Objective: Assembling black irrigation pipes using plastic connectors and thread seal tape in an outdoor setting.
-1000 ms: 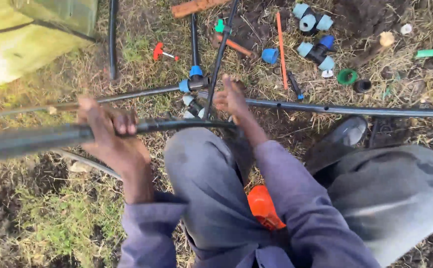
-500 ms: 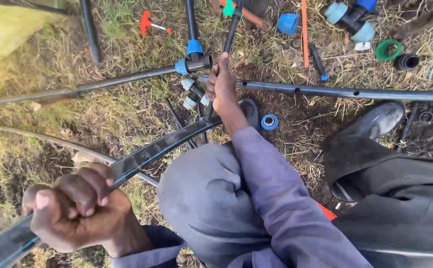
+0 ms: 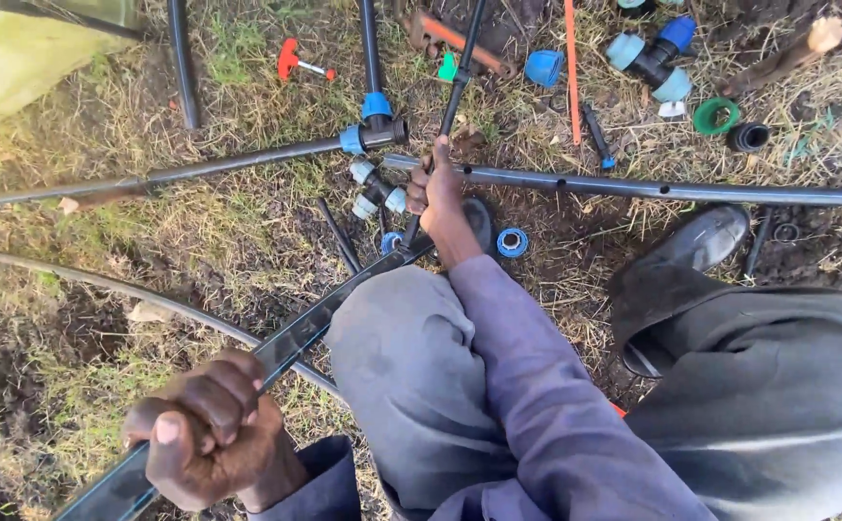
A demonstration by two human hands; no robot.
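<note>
Head view: a person crouches on dry grass among scattered pipe parts.
Pipe: the long black plastic pipe [image 3: 339,304] now slants from lower left up to the fittings, no longer level across the knees.
Left hand [image 3: 211,426]: its grip is a closed fist round the pipe's near end, drawn back toward the body.
Right hand [image 3: 437,193]: its grip is closed on the pipe's far end beside the blue-collared black tee fitting [image 3: 375,130].
Meaning: the far end seems lined up for joining.

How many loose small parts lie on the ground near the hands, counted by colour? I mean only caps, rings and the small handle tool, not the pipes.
Blue caps or rings: 2, a cap and a ring
Green rings: 1
Black rings: 1
Red handle tools: 1
Total: 5

The right hand is nearest the blue ring.
</note>
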